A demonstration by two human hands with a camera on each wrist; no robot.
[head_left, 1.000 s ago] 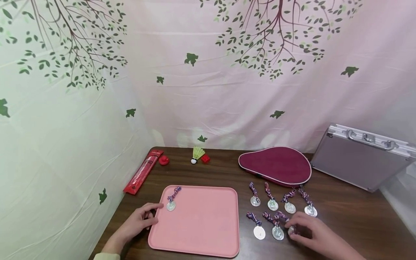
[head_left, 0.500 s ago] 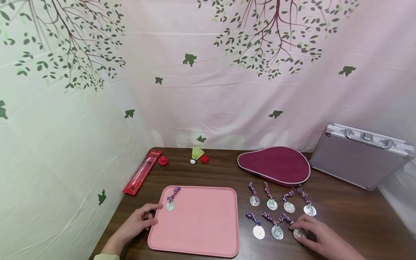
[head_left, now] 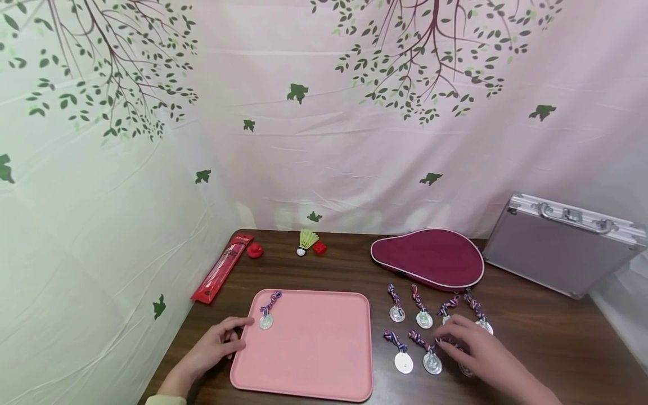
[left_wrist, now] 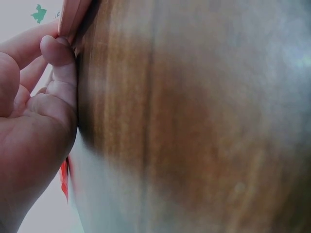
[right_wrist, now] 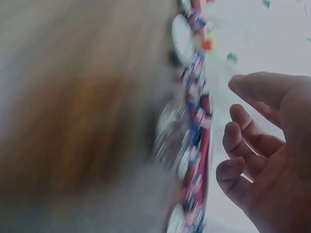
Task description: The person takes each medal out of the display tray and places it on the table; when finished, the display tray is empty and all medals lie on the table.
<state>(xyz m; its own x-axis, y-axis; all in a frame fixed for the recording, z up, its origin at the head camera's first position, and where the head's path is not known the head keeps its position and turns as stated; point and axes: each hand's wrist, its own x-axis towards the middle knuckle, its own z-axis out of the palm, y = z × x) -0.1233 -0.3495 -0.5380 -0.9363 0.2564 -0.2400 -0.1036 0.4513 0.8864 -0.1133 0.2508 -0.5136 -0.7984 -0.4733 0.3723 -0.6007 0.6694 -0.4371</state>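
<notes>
My left hand (head_left: 217,344) holds the left rim of the pink tray (head_left: 314,349), thumb and forefinger on its edge in the left wrist view. A silver medal (head_left: 266,321) with a knotted ribbon lies in the tray's upper left corner. My right hand (head_left: 478,351) is over the right end of the front row of medals, partly hiding a medal (head_left: 465,369) there. In the right wrist view, its fingers (right_wrist: 232,136) are apart with nothing between them. Close to its fingertips lies another medal (head_left: 432,363); a third front-row medal (head_left: 404,362) shows a plainer face.
Behind the front row lies a back row of several medals (head_left: 424,319). A maroon paddle case (head_left: 430,257) and a silver metal case (head_left: 562,244) stand farther back. A red packet (head_left: 223,269), red duck (head_left: 255,250), shuttlecock (head_left: 306,241) and red block (head_left: 319,247) sit at the rear left.
My right hand set the rightmost front medal down farther right, let go of it, then moved up and left over its ribbon. My left hand stays at the tray rim.
</notes>
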